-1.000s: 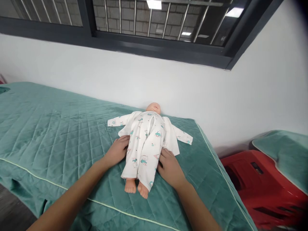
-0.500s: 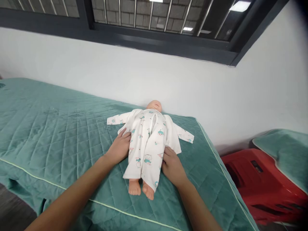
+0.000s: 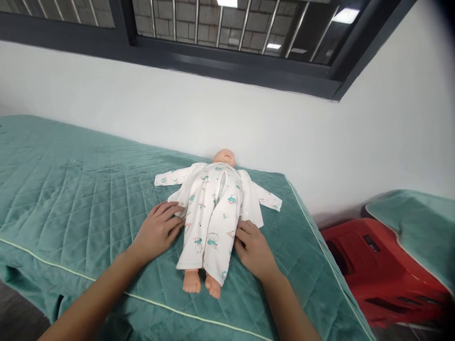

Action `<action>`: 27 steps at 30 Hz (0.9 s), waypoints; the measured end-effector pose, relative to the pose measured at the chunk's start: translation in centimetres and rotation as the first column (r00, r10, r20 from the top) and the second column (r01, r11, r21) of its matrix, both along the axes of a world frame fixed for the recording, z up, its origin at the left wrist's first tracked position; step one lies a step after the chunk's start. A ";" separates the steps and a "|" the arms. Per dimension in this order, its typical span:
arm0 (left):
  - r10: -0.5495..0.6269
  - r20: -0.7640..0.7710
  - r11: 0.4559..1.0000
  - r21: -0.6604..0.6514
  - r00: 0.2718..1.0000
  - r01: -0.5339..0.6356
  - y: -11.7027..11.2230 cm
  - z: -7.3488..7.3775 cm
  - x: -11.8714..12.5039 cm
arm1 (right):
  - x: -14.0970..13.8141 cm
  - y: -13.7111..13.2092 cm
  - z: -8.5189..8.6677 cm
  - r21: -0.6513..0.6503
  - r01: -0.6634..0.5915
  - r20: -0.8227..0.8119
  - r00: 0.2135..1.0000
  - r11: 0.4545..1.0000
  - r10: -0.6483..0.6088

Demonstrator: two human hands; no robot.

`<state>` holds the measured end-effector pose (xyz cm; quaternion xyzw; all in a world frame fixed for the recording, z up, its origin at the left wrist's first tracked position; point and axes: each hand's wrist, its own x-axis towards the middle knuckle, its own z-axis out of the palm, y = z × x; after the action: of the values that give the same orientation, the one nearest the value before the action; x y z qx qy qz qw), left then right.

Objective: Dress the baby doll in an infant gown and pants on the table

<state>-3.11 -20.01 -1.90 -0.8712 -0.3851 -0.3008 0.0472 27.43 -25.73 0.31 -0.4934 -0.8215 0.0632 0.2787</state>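
Observation:
A baby doll (image 3: pixel 224 156) lies on its back, its head toward the wall and its bare feet toward me. White baby clothes (image 3: pixel 213 227) with small animal prints cover its body and legs, and the sleeves spread out to both sides. A plain white flap of cloth shows at each side of the body. My left hand (image 3: pixel 158 231) is open beside the clothes, fingers apart, the fingertips near their left edge. On the other side my right hand (image 3: pixel 255 247) has bent fingers closed at the edge of the trouser leg.
A green quilted cover (image 3: pixel 88 199) with a pale piped edge lies under the doll. Behind it are a white wall (image 3: pixel 270 123) and a dark window frame (image 3: pixel 234 64) with metal bars. A red plastic stool (image 3: pixel 384 265), partly under green cloth, stands at the right.
My left hand has drawn back to the left from the clothes and its fingers have spread. My right hand stays at the trouser leg. The view has shifted slightly.

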 end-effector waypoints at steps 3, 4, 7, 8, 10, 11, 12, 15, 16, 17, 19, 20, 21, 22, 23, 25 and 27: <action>0.042 0.081 0.996 -0.079 0.996 -0.036 0.1 -0.3 -0.4 | 0.0 -0.6 0.1 -0.044 0.010 -0.024 1.000 0.999 -0.011; 0.064 0.115 0.993 -0.111 0.991 -0.051 0.2 -0.4 -0.4 | 0.1 -0.8 0.0 -0.047 0.016 -0.038 0.999 0.999 -0.018; 0.142 0.200 0.973 -0.206 0.969 -0.100 0.7 -0.6 -0.4 | 0.2 -1.2 -0.4 -0.010 0.033 -0.092 0.995 0.999 -0.034; 0.176 0.215 0.963 -0.240 0.961 -0.122 0.9 -0.6 -0.3 | 0.3 -1.4 -0.6 0.014 0.045 -0.135 0.990 0.999 -0.042; 0.248 0.234 0.937 -0.306 0.940 -0.171 1.4 -0.7 -0.2 | 0.3 -1.6 -0.8 0.057 0.091 -0.268 0.961 0.994 -0.073; 0.278 0.240 0.923 -0.335 0.930 -0.190 1.7 -0.7 -0.2 | 0.4 -1.6 -0.8 0.065 0.130 -0.341 0.935 0.989 -0.101; 0.301 0.242 0.911 -0.360 0.922 -0.203 2.1 -0.7 -0.2 | 0.6 -1.5 -0.6 0.061 0.178 -0.407 0.903 0.982 -0.138; 0.377 0.248 0.878 -0.401 0.892 -0.260 3.8 -0.6 -0.2 | 1.5 0.1 0.6 -0.010 0.350 -0.546 0.783 0.937 -0.299; 0.416 0.247 0.865 -0.405 0.875 -0.297 4.5 -0.7 -0.2 | 2.1 1.1 1.2 -0.047 0.404 -0.569 0.741 0.914 -0.357; 0.457 0.240 0.850 -0.402 0.857 -0.341 5.3 -0.7 -0.1 | 2.8 2.3 1.6 -0.086 0.453 -0.581 0.701 0.887 -0.414; 0.519 0.197 0.822 -0.384 0.832 -0.421 7.0 -0.7 0.0 | 4.3 4.9 2.1 -0.164 0.537 -0.551 0.646 0.827 -0.529; 0.532 0.162 0.812 -0.375 0.831 -0.447 7.7 -0.6 0.1 | 5.0 6.2 2.2 -0.225 0.587 -0.519 0.604 0.778 -0.605; 0.533 0.126 0.807 -0.371 0.836 -0.459 8.4 -0.6 0.2 | 5.5 7.4 2.0 -0.292 0.624 -0.473 0.565 0.725 -0.676; 0.524 0.095 0.806 -0.376 0.846 -0.457 8.9 -0.6 0.3 | 6.0 8.3 1.8 -0.340 0.646 -0.429 0.540 0.684 -0.724; 0.505 0.076 0.808 -0.391 0.860 -0.441 9.3 -0.5 0.4 | 6.2 9.1 1.4 -0.376 0.657 -0.395 0.524 0.653 -0.755; 0.461 0.100 0.813 -0.445 0.882 -0.375 9.7 -0.3 0.4 | 6.2 9.9 0.8 -0.394 0.657 -0.364 0.530 0.642 -0.766; 0.449 0.249 0.804 -0.531 0.858 -0.266 9.6 0.0 0.2 | 5.9 10.0 0.5 -0.410 0.627 -0.355 0.559 0.662 -0.749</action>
<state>-2.93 -10.44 -1.86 -0.6941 -0.6090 -0.3367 -0.1846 33.35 -15.70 0.80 -0.7717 -0.4456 0.1703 0.4206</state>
